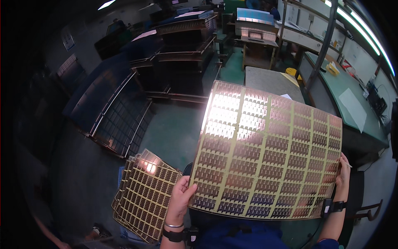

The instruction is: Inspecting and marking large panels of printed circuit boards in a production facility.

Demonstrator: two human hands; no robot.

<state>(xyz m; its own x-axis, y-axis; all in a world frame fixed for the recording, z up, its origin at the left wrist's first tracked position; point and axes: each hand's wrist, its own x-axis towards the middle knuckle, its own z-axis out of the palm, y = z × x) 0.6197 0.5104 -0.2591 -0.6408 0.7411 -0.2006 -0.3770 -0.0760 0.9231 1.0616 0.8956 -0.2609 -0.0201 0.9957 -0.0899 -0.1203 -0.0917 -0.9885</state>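
Observation:
A large copper-coloured circuit board panel, patterned with small repeated blocks and pale yellow-green strips, is held up tilted in front of me. My left hand grips its lower left edge, with the thumb on the face and the other fingers partly behind. At the panel's right edge, my right hand is closed on it, and a thin pale tip sticks out beside the fingers. Bright glare covers the panel's upper left. Just left of my left hand lies an uneven stack of similar panels.
Dark racks with wire-grid sides stand at the left and far middle. A grey-topped table is beyond the held panel. A green-topped workbench with papers runs along the right, and a metal hook-shaped handle is near my right forearm.

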